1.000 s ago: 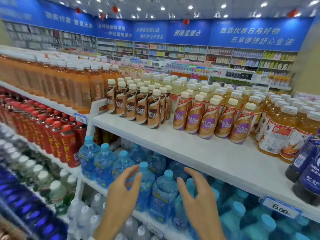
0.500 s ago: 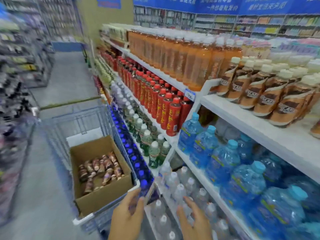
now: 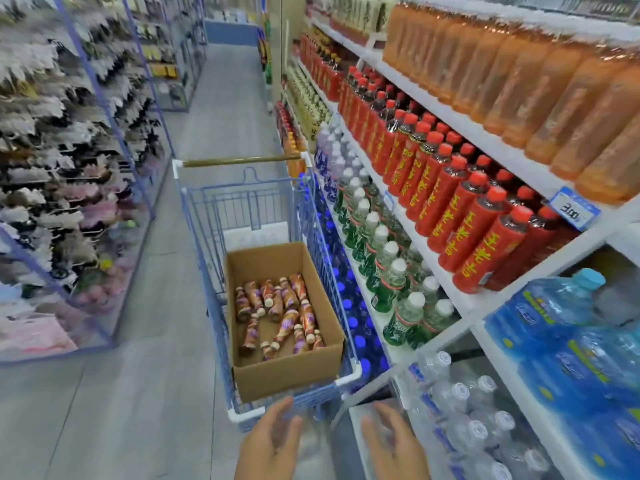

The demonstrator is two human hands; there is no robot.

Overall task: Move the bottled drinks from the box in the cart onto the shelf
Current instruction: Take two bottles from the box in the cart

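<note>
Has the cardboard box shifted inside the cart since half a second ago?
No. The cardboard box sits at the near end of the cart, against its shelf-side wall, as before; only the camera view changed.

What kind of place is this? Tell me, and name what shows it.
Most likely a supermarket drinks aisle: long shelves packed with rows of bottles, a price tag on a shelf edge, and a wire cart carrying a stock box.

Noted rows of red bottles (image 3: 478, 237) under orange bottles (image 3: 519, 81), price tag (image 3: 573, 207) between; blue water jugs (image 3: 554, 306) lower right; rack of hanging goods (image 3: 52, 150) across grey floor (image 3: 225, 98).
</note>
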